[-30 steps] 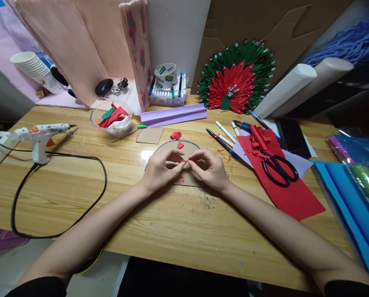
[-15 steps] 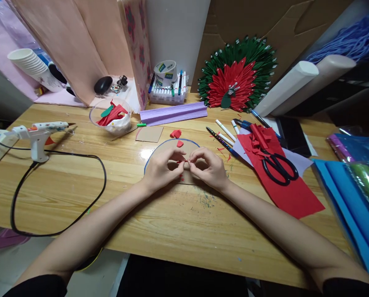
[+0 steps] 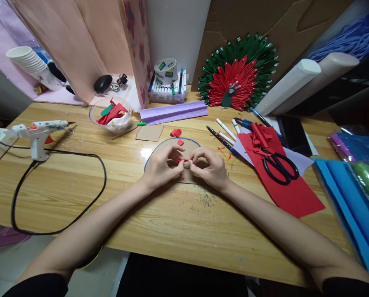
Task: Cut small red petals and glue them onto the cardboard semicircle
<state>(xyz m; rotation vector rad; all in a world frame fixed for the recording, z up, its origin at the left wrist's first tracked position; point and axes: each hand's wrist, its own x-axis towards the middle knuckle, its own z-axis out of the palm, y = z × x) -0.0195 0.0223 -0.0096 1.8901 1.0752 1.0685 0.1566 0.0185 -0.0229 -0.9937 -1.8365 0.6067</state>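
Observation:
Between my left hand (image 3: 162,167) and my right hand (image 3: 209,168) a small piece of red paper (image 3: 186,161) is pinched, its ends held by thumbs and fingertips. Both hands are closed on it, just above a round cardboard piece (image 3: 187,145) with a blue line along its edge. Part of the cardboard is hidden under my hands. On its far part lies a small red paper scrap (image 3: 180,142). Just beyond its edge sits a small stack of red paper pieces (image 3: 176,132). Tiny red bits show below my fingertips.
Black-handled scissors (image 3: 280,168) rest on a red paper sheet (image 3: 299,198) to the right, near pens and markers. A glue gun (image 3: 39,138) with a looping cord stands left. Behind are a plastic bowl (image 3: 110,115), purple crepe paper (image 3: 173,112) and a green-and-red paper peacock (image 3: 234,76).
My fingers have shifted slightly, and more of the red paper shows between them. The scrap on the cardboard shows a slightly different outline. Other things stay in place.

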